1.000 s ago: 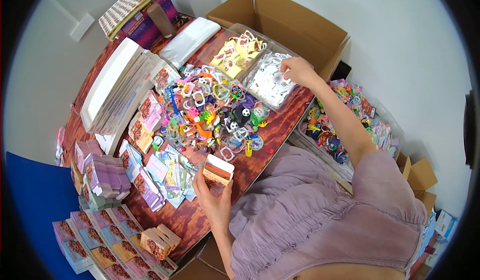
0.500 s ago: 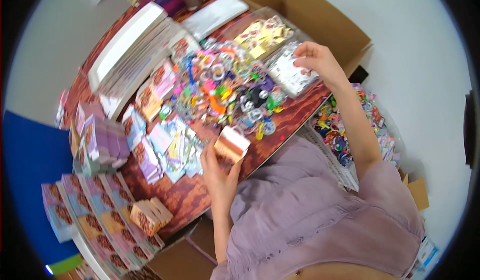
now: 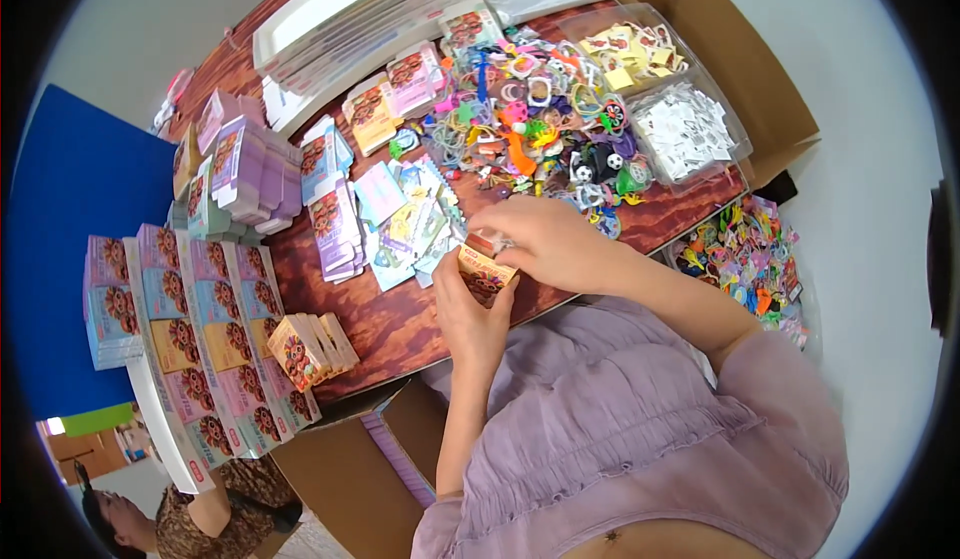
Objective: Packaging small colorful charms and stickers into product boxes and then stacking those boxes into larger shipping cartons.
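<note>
My left hand (image 3: 468, 317) grips a small yellow-orange cardboard box (image 3: 487, 273) near the table's front edge, thumb and fingers on its sides. Over the box's open top, my right hand (image 3: 548, 243) is closed, its fingertips at the opening. A bit of something pale or clear shows between those fingers, too small to name. Just beyond my hands lies a heap of colourful small toys and bands (image 3: 530, 129). Left of the box, printed cards and leaflets (image 3: 405, 214) are spread out.
Clear trays hold white packets (image 3: 685, 129) and yellow packets (image 3: 635, 54) at the far right. Stacked small boxes (image 3: 240, 174) and filled display trays (image 3: 205, 329) stand left, near several orange boxes (image 3: 312, 347). Cardboard cartons (image 3: 740, 44) flank the table. A person (image 3: 215, 504) is at lower left.
My right hand has come from the tray of white packets back to the box's open top. The left hand still holds the box, now tilted differently. The whole view has shifted.
</note>
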Tool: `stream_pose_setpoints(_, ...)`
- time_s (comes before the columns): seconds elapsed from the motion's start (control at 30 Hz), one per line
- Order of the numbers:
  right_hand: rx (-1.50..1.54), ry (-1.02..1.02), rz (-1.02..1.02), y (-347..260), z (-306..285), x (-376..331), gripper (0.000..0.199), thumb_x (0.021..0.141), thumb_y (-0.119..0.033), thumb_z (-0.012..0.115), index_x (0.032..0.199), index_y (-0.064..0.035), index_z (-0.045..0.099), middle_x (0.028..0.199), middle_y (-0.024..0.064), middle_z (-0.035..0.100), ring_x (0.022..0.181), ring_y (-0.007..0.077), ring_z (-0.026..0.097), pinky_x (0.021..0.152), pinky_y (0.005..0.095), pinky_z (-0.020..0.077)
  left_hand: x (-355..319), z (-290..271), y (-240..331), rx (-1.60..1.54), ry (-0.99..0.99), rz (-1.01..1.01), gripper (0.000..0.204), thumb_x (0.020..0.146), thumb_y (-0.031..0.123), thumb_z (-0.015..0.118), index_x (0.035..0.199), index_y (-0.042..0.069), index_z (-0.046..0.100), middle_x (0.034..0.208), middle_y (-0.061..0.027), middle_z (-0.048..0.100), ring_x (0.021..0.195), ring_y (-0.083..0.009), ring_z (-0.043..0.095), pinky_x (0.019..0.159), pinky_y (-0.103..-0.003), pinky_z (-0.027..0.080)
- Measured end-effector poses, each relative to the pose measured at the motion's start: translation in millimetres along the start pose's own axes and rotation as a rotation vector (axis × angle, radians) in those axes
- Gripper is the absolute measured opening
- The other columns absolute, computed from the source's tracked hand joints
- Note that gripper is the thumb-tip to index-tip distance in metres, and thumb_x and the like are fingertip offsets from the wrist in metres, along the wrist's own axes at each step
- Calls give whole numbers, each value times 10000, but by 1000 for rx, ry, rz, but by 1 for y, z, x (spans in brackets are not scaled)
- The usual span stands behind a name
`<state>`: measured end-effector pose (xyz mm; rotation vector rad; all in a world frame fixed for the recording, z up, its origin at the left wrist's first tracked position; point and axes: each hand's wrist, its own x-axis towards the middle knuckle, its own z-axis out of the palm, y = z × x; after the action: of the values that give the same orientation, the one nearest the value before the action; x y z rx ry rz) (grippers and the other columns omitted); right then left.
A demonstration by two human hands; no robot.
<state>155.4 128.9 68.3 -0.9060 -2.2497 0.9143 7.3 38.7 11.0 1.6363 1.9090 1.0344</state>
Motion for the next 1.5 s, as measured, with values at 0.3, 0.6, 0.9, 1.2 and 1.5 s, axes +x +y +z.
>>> stream_pose_setpoints(0.3,86,201,-30,1,26,-22,204,818,-69,707,1005,-30,639,943,96,609,883,285,582,778,361,463,-3,8,-5,-135,212,-79,770,709,122,863,1315,-33,414,1173,-185,540,1095,-326,579,904,-396,491)
stream_pose_setpoints(0.6,221,239,-140,1,11,-29,217,852,-38,673,1068,-34,651,918,96,639,793,271,607,736,354,474,-25,-1,-14,-566,179,-56,508,836,-57,703,1289,-6,478,1224,-156,558,1140,-272,588,963,-375,490)
stream_pose_setpoints(0.9,732,271,180,12,17,-47,178,931,36,597,1108,20,599,1083,76,587,962,119,602,838,272,500,-22,-11,7,-528,97,88,525,839,-89,684,1322,-14,491,1181,-155,595,1073,-237,636,873,-327,545)
stream_pose_setpoints(1.2,587,103,185,21,9,-50,138,954,-39,589,1065,23,641,974,45,602,935,100,576,823,241,468,-15,-23,13,-652,-203,-99,500,875,-105,625,1341,0,479,1176,-117,588,967,-170,650,789,-279,561)
stream_pose_setpoints(1.5,791,105,158,27,22,-50,60,932,-27,597,983,-6,622,1062,85,648,988,110,604,846,258,487,-20,-18,15,-644,-191,-142,620,890,-96,618,1426,22,330,1183,-154,582,981,-185,658,778,-287,565)
